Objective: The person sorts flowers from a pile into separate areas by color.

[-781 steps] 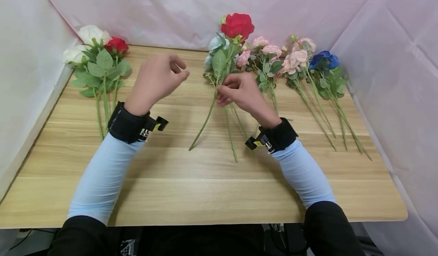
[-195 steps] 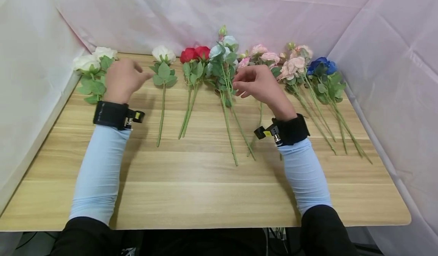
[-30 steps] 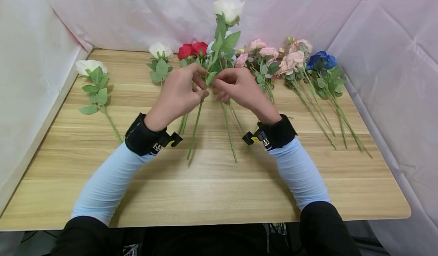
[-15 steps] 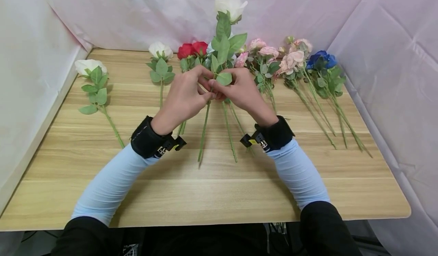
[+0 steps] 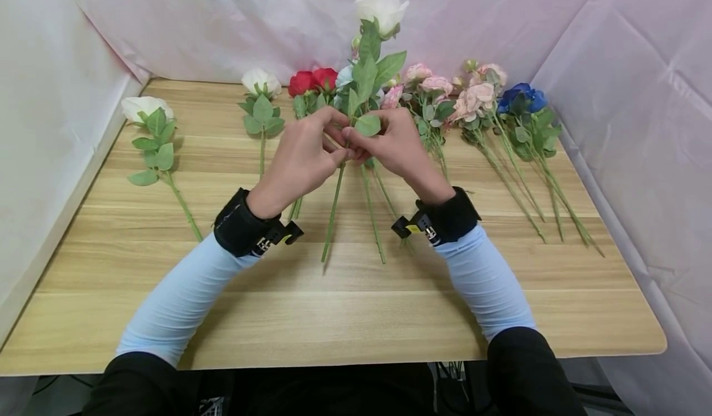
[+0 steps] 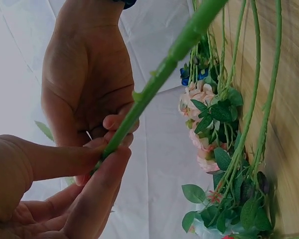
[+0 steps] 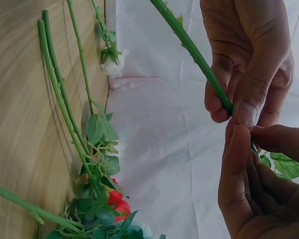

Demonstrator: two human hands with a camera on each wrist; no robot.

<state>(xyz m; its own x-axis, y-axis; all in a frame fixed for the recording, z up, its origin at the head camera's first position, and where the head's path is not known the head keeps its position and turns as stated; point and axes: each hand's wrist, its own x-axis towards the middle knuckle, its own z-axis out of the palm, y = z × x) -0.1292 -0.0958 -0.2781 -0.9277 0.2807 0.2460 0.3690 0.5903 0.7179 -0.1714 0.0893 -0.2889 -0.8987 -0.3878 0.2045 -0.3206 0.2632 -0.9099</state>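
A white rose (image 5: 381, 7) with green leaves stands upright above the table, its stem (image 5: 334, 209) hanging down between my wrists. My left hand (image 5: 337, 149) pinches the stem between thumb and fingers, just under the lowest leaf. My right hand (image 5: 357, 146) pinches the same stem right beside it, and the fingertips of both hands meet. In the left wrist view, the left hand's fingers (image 6: 97, 184) close on the stem (image 6: 159, 79) with the right hand (image 6: 89, 74) behind. In the right wrist view, the right hand's fingers (image 7: 249, 184) pinch the stem (image 7: 189, 45) below the left hand (image 7: 251, 64).
On the wooden table (image 5: 334, 317) lie a white rose (image 5: 146, 108) at far left, another white rose (image 5: 260, 82), two red roses (image 5: 311, 81), pink sprays (image 5: 434, 88), peach blooms (image 5: 478, 97) and blue roses (image 5: 523, 97). Pale cloth walls surround the table.
Over the last second the white rose shifted slightly right and turned more upright. My two hands drew together until both pinch the stem at one spot.
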